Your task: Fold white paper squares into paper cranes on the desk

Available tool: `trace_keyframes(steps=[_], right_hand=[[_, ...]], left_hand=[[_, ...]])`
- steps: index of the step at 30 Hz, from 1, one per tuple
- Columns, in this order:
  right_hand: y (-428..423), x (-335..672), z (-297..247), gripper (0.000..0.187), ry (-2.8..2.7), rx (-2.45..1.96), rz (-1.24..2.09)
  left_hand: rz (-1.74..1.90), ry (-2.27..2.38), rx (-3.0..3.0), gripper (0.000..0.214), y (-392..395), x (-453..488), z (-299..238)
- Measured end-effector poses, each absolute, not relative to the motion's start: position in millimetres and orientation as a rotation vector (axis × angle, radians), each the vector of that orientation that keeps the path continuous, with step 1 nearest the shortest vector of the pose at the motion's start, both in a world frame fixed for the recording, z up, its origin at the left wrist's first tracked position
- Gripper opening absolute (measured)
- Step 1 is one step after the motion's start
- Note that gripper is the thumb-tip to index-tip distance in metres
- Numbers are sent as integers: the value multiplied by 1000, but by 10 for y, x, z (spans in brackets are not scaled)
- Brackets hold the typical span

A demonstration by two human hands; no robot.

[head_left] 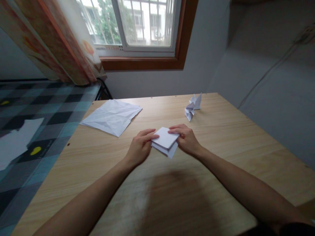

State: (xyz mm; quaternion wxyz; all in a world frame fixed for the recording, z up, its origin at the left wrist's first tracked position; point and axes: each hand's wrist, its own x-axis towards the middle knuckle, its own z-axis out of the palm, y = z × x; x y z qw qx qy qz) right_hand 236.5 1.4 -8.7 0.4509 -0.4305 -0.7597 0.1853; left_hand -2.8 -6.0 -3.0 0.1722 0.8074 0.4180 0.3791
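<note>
A small folded sheet of white paper (164, 138) is held between my two hands over the middle of the table. Its layers part along the near side, where a lower flap hangs open. My left hand (142, 144) pinches the left corner, thumb on top. On the right corner my right hand (186, 137) has a similar grip, with fingers along the upper edge. The undersides of the paper and the fingertips below it are hidden.
A creased, unfolded white sheet (113, 114) lies at the table's back left. Folded paper figures (193, 106) stand at the back right. Left of the wooden table (233, 144) is a checked bedspread (56, 126) with loose white paper (17, 141). A window (147, 23) and curtain (61, 39) are behind.
</note>
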Motion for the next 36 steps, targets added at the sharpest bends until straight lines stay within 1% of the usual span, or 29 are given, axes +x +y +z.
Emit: trace_keyframes(steps=[6,8,10,11,12,14,16,18,21,23,25,28,31,34,36], right_hand=[[161,2730,-74,36,-2322,-962,560],[191,2762,-19,35,-2353,-959,632],[199,2726,22,35,-2291,-1016,595],[190,2679,29,38,-2263,-1057,527],[173,2614,26,45,-2256,-1096,440],[120,2455,-8,72,-2379,-1105,305],[62,2304,-62,89,-2556,-1058,252],[21,2219,-107,93,-2661,-1070,222],[-7,2258,-128,94,-2703,-1126,161],[-24,2368,-124,93,-2703,-1152,131],[-54,2501,-122,87,-2695,-1175,120],[-121,2668,-132,71,-2656,-1237,93],[-197,2738,-130,61,-2519,-1259,6],[-273,2704,-107,44,-2310,-1177,-122],[-315,2644,-91,34,-2271,-1067,-135]], left_hand=[[760,1059,2684,38,-28,-109,-51],[689,1045,2759,37,-67,-89,-26],[648,1031,2825,33,-106,-64,2],[637,1018,2855,31,-121,-53,15],[630,1002,2882,29,-133,-43,26],[619,967,2922,27,-147,-28,45],[620,942,2941,26,-154,-20,60],[625,946,2939,25,-158,-15,75],[597,964,2940,25,-166,-15,97],[579,975,2936,24,-174,-16,110],[581,979,2922,23,-183,-18,120],[585,977,2915,21,-194,-15,129],[550,979,2932,20,-202,-3,137],[460,1016,2962,22,-216,16,154],[404,1064,2996,24,-228,26,167]])
